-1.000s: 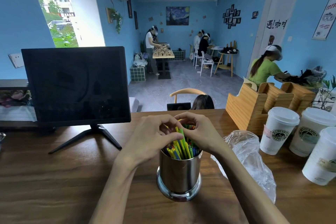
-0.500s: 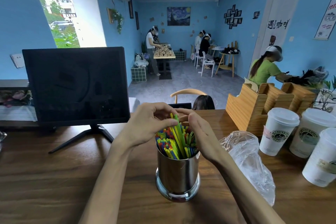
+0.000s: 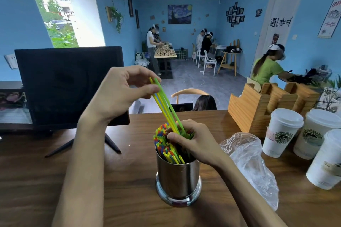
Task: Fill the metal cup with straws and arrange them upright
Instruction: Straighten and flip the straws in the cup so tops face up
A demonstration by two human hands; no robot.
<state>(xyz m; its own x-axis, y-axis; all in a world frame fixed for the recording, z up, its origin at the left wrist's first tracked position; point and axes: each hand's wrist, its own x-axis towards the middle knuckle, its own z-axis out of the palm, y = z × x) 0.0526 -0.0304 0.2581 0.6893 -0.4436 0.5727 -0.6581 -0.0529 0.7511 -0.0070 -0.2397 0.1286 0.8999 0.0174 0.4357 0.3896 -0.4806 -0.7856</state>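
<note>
— While your left hand (image 3: pixel 120 94) pinches a few green and yellow straws (image 3: pixel 166 105) high above the rim, where's the metal cup (image 3: pixel 178 180)?

— Upright on the wooden table (image 3: pixel 36 180), packed with coloured straws. Your right hand (image 3: pixel 195 143) curls over the bundle, seemingly gripping the lifted straws' lower ends; a plastic bag (image 3: pixel 252 167) lies just beside it.

One metal cup (image 3: pixel 178 180), three lidded paper cups (image 3: pixel 282 131), one monitor (image 3: pixel 70 86), one plastic bag (image 3: pixel 252 166), two hands (image 3: pixel 120 94).
</note>
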